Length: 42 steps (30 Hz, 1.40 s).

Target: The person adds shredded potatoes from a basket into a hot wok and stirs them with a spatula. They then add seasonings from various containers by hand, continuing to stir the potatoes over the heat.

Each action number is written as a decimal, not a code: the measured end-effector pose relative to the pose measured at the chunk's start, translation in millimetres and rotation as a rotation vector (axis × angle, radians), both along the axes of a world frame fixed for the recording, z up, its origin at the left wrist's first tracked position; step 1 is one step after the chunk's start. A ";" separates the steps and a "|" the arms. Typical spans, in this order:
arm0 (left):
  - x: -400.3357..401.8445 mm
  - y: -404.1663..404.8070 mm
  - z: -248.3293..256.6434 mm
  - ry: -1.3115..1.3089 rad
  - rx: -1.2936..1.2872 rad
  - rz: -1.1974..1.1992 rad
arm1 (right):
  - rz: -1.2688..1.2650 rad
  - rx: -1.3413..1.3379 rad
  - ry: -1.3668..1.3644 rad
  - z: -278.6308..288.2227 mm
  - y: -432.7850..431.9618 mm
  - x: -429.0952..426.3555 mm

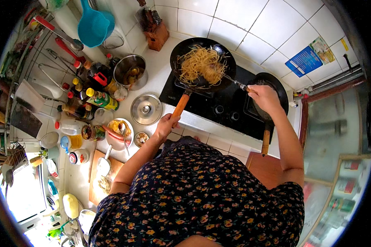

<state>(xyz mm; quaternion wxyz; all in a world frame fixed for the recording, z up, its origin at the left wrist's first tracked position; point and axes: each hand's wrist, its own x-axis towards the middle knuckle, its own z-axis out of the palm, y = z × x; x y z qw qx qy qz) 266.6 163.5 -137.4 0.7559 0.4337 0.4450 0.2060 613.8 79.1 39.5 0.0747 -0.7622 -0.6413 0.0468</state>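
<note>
My left hand (167,125) grips the wooden handle (181,105) of a black wok (176,51), which is raised and tilted over the left side of a black gas cooktop (201,106). Noodles (198,66) fill much of the wok. In my right hand (263,97) is the handle end of a metal cooking utensil (239,85) with a wooden grip; its head is hidden among the noodles at the wok's right side. A second black pan (279,89) with a wooden handle rests on the right burner, partly behind my right hand and forearm.
Left of the cooktop are a steel lid (139,114), a steel pot (145,75), a plate of eggs and sausages (111,145), a small bowl (141,136) and several bottles (103,100). A cutting board (95,160) lies nearer my body. A knife block (156,38) stands by the tiled wall.
</note>
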 end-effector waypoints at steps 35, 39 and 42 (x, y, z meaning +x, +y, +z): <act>-2.0 1.7 0.2 0.026 0.024 -0.069 | 0.119 -0.235 -0.322 63.9 46.8 -4.9; -1.2 6.6 2.5 0.171 0.227 -0.132 | 0.206 -0.329 -0.475 116.8 34.2 -54.4; 9.1 12.0 23.4 0.372 0.591 -0.173 | 0.314 -0.150 -0.579 86.8 44.7 -39.5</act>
